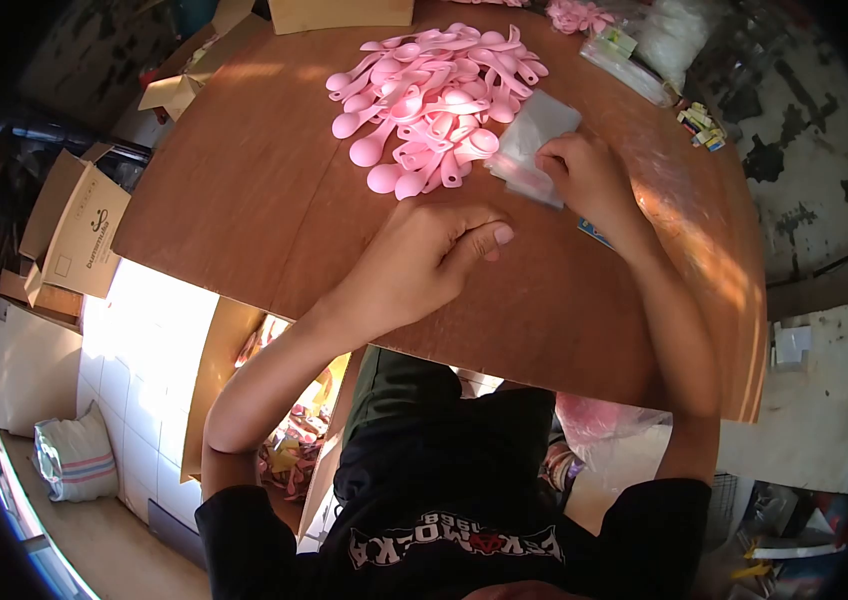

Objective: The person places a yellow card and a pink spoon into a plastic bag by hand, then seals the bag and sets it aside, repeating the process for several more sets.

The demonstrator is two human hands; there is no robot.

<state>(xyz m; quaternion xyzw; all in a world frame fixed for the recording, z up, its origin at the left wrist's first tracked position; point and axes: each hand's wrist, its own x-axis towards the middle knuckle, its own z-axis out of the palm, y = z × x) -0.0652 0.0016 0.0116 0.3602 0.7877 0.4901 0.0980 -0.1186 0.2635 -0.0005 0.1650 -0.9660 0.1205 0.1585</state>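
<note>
A heap of pink plastic spoons (434,95) lies on the brown table, their round bowls and short handles jumbled together. My left hand (434,255) is closed in front of the heap, its thumb pressed against the curled fingers; whatever may be inside is hidden. To the right of the spoons sits a stack of clear plastic bags (534,150). At that stack's right edge, my right hand (589,175) has its fingers bent in a pinch at the film. A small blue packet (595,233) shows partly beneath my right wrist.
Along the table's (234,200) far right edge lie a clear plastic bundle (669,45), more pink pieces (579,15) and small yellow-and-white items (701,127). Cardboard boxes (84,225) stand at the left. An open carton (294,430) with wrapped items is below the near edge.
</note>
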